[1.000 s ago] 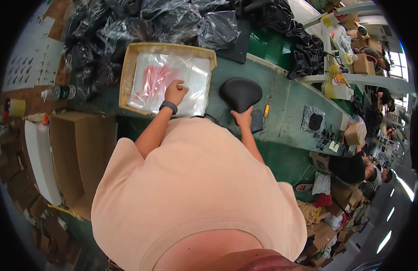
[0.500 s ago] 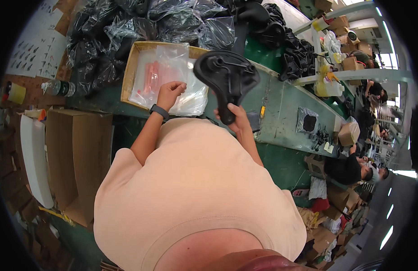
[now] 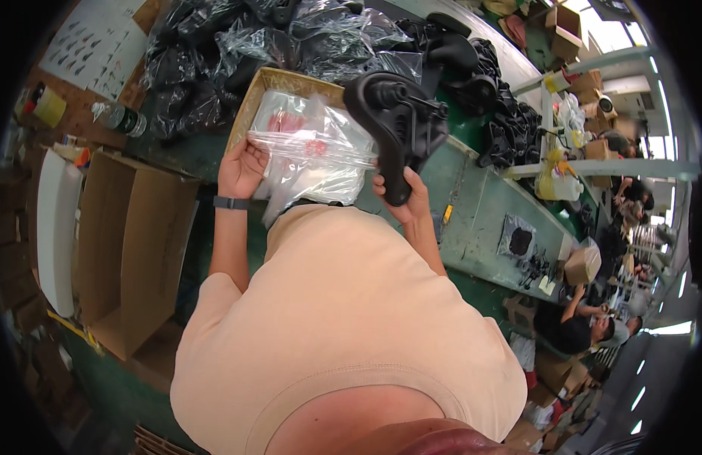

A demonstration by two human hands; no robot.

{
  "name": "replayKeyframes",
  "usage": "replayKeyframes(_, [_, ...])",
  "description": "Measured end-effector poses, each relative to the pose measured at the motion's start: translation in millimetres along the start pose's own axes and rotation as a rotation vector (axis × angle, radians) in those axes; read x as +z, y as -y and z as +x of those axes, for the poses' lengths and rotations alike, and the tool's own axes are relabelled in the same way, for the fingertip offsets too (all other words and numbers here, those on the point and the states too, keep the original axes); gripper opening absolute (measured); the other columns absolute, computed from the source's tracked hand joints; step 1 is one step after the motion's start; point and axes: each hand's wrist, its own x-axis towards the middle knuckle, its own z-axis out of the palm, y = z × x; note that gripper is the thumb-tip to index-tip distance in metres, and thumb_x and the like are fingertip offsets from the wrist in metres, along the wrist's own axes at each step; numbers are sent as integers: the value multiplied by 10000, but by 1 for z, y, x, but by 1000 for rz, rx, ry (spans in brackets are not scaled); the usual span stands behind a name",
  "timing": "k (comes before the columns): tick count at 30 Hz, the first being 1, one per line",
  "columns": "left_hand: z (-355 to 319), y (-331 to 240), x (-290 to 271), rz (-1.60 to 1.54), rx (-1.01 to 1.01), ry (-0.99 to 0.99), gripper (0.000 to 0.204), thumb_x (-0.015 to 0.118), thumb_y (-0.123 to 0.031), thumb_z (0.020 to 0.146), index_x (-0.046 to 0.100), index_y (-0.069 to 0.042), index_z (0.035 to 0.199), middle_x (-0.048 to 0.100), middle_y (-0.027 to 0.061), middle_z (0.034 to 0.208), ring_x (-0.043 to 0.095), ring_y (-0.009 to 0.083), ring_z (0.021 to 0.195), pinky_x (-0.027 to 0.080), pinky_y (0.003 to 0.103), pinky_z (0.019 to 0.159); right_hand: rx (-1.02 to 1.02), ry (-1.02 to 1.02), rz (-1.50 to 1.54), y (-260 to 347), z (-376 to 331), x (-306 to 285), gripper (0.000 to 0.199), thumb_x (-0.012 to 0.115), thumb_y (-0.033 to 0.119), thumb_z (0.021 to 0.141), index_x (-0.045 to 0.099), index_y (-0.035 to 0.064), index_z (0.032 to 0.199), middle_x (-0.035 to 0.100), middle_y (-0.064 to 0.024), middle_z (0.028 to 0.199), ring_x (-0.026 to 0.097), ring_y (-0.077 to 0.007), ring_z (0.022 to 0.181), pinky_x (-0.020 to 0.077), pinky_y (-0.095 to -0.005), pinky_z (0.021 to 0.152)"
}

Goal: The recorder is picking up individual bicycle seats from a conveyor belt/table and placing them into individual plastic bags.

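Observation:
My right hand [image 3: 405, 199] grips a black bicycle saddle [image 3: 393, 114] by its narrow nose, the underside with its rails and springs facing me. A clear plastic bag [image 3: 317, 148] is stretched between my two hands, one end pinched in the fingers of my left hand [image 3: 243, 168], the other reaching my right hand beside the saddle nose. Beneath it, a shallow cardboard box [image 3: 249, 102] holds a stack of clear bags with reddish printing, partly hidden by the stretched film.
Several plastic-wrapped black saddles [image 3: 290, 38] pile up behind the box. Bare black saddles [image 3: 510, 125] lie to the right. A tall open cardboard box [image 3: 142, 250] stands at my left, near a plastic bottle [image 3: 120, 118]. A co-worker in black [image 3: 561, 326] sits at far right.
My left hand has moved left and now holds a clear bag pulled taut toward my right hand. The saddle has turned slightly and shifted right in the picture.

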Motion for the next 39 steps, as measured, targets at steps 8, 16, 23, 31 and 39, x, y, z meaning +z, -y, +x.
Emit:
replayKeyframes(8, [11, 76, 103, 1112, 362, 10, 218, 750, -203, 1048, 769, -25, 923, 647, 8, 777, 529, 108, 623, 411, 297, 566, -443, -286, -1630, 8, -29, -10, 980, 914, 201, 783, 416, -60, 1587, 619, -270, 1436, 674, -355, 1275, 587, -452, 1003])
replayKeyframes(16, [-38, 185, 181, 1755, 954, 1294, 50, 747, -89, 891, 754, -56, 928, 658, 105, 848, 723, 324, 788, 574, 446, 664, -269, -492, -2083, -22, -13, -158, 859, 874, 254, 832, 500, 155, 1598, 559, -219, 1525, 653, -440, 1300, 537, -458, 1096])
replayKeyframes(23, [-14, 191, 184, 1439, 590, 1227, 116, 791, -99, 894, 795, -61, 1003, 686, 98, 862, 718, 287, 778, 570, 412, 669, -91, -465, -1518, 29, -32, -59, 791, 866, 235, 850, 534, -17, 1523, 729, -212, 1340, 715, -272, 1202, 570, -388, 1005])
replayKeyframes(31, [125, 205, 271, 1432, 1181, 940, 201, 761, -3, 849, 810, -70, 1031, 764, 119, 955, 744, 329, 847, 596, 405, 737, -784, -547, -1370, 143, 120, -28, 873, 846, 215, 911, 408, -90, 1602, 609, -278, 1497, 598, -347, 1382, 466, -438, 1157])
replayKeyframes(39, [410, 122, 184, 2112, 1055, 22, 169, 737, -264, 993, 835, -208, 1119, 788, 159, 987, 747, 415, 894, 589, 498, 752, -666, -527, -1298, 279, 246, -126, 689, 841, 221, 897, 598, 46, 1518, 618, -234, 1535, 619, -372, 1398, 508, -442, 1144])
